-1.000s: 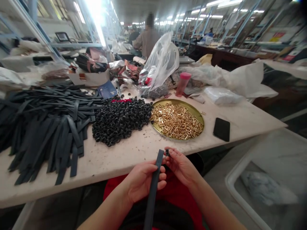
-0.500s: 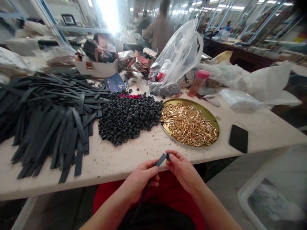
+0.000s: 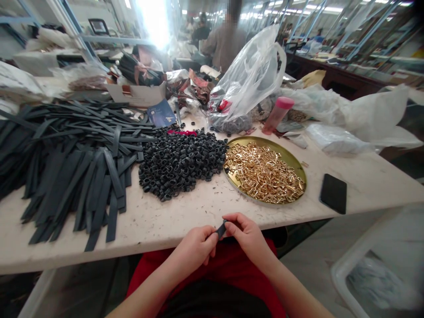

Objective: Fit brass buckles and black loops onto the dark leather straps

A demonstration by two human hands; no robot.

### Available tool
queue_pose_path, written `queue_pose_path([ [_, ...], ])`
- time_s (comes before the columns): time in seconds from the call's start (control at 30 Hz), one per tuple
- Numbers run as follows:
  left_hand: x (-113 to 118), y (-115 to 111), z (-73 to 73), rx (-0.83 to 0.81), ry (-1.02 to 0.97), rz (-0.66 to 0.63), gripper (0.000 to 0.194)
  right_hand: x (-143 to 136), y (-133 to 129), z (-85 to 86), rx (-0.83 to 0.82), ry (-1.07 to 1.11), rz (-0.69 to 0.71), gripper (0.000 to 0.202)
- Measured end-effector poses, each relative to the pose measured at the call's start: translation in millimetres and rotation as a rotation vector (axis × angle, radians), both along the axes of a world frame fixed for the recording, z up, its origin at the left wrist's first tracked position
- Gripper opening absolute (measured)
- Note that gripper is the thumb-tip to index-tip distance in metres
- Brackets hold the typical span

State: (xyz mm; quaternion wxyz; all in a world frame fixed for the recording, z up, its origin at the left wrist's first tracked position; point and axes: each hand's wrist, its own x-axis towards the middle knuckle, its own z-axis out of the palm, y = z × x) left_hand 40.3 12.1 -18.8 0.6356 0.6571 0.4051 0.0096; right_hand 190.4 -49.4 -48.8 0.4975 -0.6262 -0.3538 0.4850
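Matt dark strap (image 3: pixel 221 229); shiny gold metal buckles (image 3: pixel 265 173).

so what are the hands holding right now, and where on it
Both hands pinch one dark strap at its top end: left hand just below the tip, right hand at the tip. The rest of it is hidden.

Long workshop, pale worktable (image 3: pixel 364 181), bright ceiling strip lights (image 3: pixel 298 9).

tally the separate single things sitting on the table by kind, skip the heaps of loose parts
round gold tray: 1
black phone: 1
pink-capped bottle: 1
clear plastic bag standing open: 1
white cardboard box: 1
total: 5
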Motion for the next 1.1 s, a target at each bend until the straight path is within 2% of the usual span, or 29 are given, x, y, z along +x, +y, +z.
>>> queue_pose_path([
  [0.07,-1,3,4.1,-0.023,-0.023,-0.024,0.027,2,0,2.2,-0.045,0.051,0.061,0.024],
  [0.2,-5,5,18.6,-0.448,-0.191,-0.018,0.017,5,2,6.6,-0.147,0.353,0.002,0.025],
  [0.27,-9,6,23.0,-0.611,-0.249,0.002,0.022,6,3,6.5,-0.161,0.438,-0.025,0.026],
  [0.33,-13,6,23.0,-0.692,-0.287,0.026,0.031,6,5,4.6,-0.172,0.454,-0.029,0.026],
  [0.47,-13,5,16.5,-0.731,-0.327,0.074,0.047,5,8,0.2,-0.181,0.470,-0.034,0.025],
  [0.63,-2,7,12.4,-0.607,-0.251,0.209,0.060,-5,13,1.1,-0.133,0.447,0.014,0.029],
  [0.7,3,10,11.6,-0.579,-0.224,0.229,0.066,-9,16,1.6,-0.093,0.353,-0.038,0.035],
  [0.8,9,16,8.2,-0.525,-0.207,0.227,0.060,-14,20,-0.9,-0.050,0.132,-0.110,0.045],
  [0.9,16,22,1.2,-0.403,-0.180,0.247,0.049,-9,25,-6.1,-0.015,-0.039,0.023,0.050],
  [0.97,18,28,-4.4,-0.336,-0.182,0.285,0.040,8,30,-7.6,0.025,-0.211,0.060,0.043],
  [1.1,16,39,-13.8,-0.367,-0.225,0.401,0.033,66,48,1.6,0.091,-0.722,-0.100,0.019],
])
